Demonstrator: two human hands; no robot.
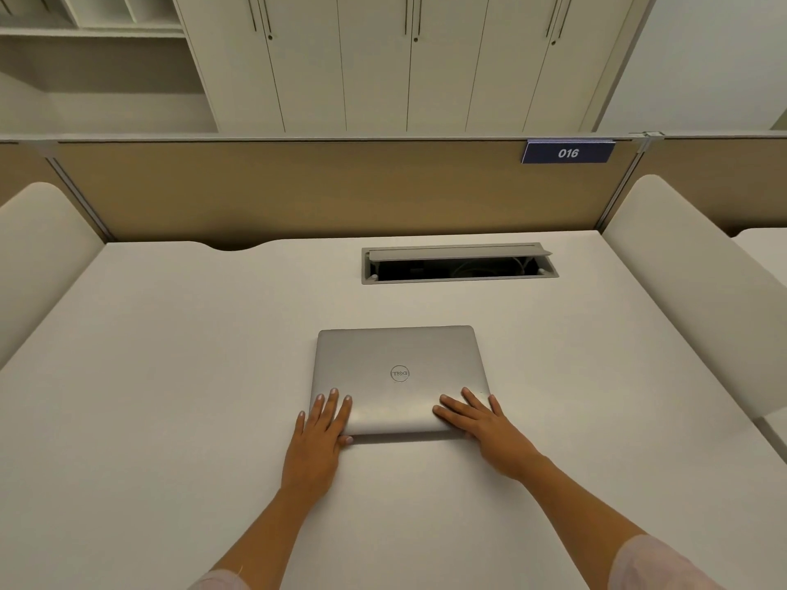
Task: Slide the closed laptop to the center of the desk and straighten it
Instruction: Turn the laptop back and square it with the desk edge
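White desk (pixel 170 376); closed laptop (pixel 400 364) lying flat.

Laptop (pixel 400 376): plain silver-grey lid, darker circular logo at centre. Desk (pixel 170 376): plain off-white. Cable hatch (pixel 458 253) at desk's far edge: grey frame, black interior. Partition (pixel 298 185): tan. Number plate (pixel 568 152): navy, white digits. Cabinets (pixel 383 61): pale cream.

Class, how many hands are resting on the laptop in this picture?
2. The left hand lies flat on the laptop at its near-left corner; the right hand lies flat at its near-right corner.
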